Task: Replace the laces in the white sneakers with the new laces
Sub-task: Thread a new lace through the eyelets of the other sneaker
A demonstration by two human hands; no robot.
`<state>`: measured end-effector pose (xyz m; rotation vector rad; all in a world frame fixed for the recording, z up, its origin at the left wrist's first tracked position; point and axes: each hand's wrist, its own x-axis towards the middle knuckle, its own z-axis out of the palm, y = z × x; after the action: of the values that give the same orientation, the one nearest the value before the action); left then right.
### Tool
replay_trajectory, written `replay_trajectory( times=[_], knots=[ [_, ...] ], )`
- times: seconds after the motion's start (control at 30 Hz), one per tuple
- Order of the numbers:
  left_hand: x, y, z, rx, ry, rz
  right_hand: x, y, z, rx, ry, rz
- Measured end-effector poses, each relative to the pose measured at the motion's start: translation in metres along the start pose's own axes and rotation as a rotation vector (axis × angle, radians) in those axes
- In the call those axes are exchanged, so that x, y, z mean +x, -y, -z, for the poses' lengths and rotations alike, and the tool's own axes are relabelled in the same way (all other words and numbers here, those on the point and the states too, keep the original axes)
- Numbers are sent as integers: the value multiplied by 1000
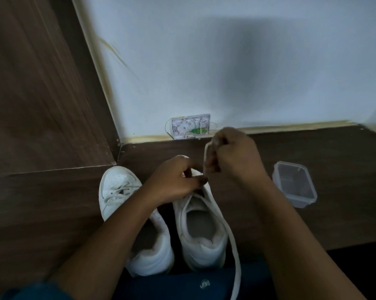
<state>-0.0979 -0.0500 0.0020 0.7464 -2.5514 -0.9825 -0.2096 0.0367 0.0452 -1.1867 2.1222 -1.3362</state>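
White lace is held over the sneaker.
Pinched by the right hand just above the left hand, whose fingers clamp the sneaker; overpulled, its free end could be lost.

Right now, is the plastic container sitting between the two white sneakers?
No, the container stands apart, right of the laced sneaker and the other sneaker.

Left hand, right hand, forearms bare; dark blue garment, small pale emblem on it.
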Motion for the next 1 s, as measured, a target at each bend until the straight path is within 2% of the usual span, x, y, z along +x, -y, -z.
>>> replay_trajectory(
  times=[0.03, 0.07, 0.1, 0.2, 0.3, 0.33, 0.4, 0.43, 0.5, 0.57, 0.67, 0.73, 0.8, 0.9, 0.97, 1.0],
  knots=[
    [1, -1, 0, -92, 2, -22, -1, 4, 4, 292, -7, -20],
    [0, -3, 1, -204, -8, -19, -1, 6, 7, 466, 23, -12],
    [0, -6, 0, -331, -34, 7, -2, 5, 9, 518, 56, 12],
    [0, -19, 7, -788, -154, 67, -2, -2, 11, 357, 232, 8],
    [0, -34, 29, -1230, -252, -66, -3, -6, 14, 216, 441, -49],
    [-1, -37, 38, -1344, -269, -122, -4, -8, 13, 108, 489, -60],
    [-6, -43, 55, -1472, -274, -226, -5, -12, 10, -261, 534, -44],
    [-8, -44, 62, -1488, -274, -266, -4, -14, 8, -391, 520, -15],
    [-11, -44, 69, -1463, -269, -302, -3, -15, 3, -397, 428, 51],
    [-13, -42, 67, -1433, -248, -286, -3, -14, -1, -275, 368, 116],
    [-11, -36, 62, -1435, -263, -211, -5, -5, -5, -8, 378, 134],
    [-8, -30, 63, -1505, -342, -112, -5, 1, -2, 269, 302, 70],
    [-7, -20, 64, -1552, -462, 59, -2, 2, 3, 400, 217, 36],
    [-9, -8, 62, -1587, -529, 269, 1, -1, 4, 299, 208, 28],
    [-11, -5, 66, -1524, -449, 310, 2, -5, 2, 190, 187, 45],
    [-12, -5, 68, -1404, -369, 345, 4, -7, 1, 144, 147, 60]
  ],
)
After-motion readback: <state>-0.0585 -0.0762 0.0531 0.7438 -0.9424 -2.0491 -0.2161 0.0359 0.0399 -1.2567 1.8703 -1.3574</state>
